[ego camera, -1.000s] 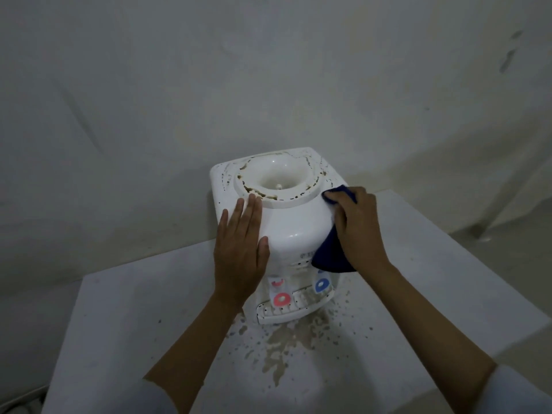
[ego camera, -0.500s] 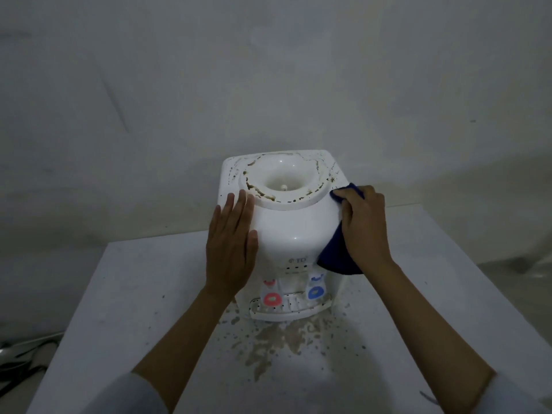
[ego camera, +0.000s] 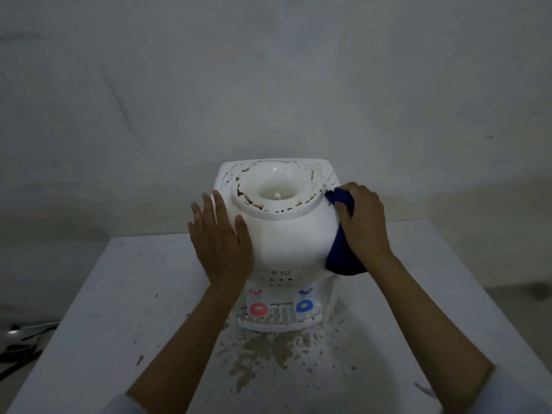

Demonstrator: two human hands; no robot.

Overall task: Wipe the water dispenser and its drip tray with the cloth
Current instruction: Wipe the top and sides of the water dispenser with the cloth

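A white tabletop water dispenser stands on a white table, with brown grime around its top ring. Its slotted drip tray juts out at the front under a red tap and a blue tap. My left hand lies flat against the dispenser's left side, fingers straight. My right hand presses a dark blue cloth against the dispenser's right side, fingers curved over the cloth's top edge near the upper right corner.
Brown spill stains and specks cover the table in front of the tray. A plain wall rises right behind the dispenser. Dark cables lie on the floor at the far left. The table's right edge drops to bare floor.
The view has shifted so the dispenser sits more central. My left hand has slid a little lower and outward on the left side. My right hand holds the cloth at the same place.
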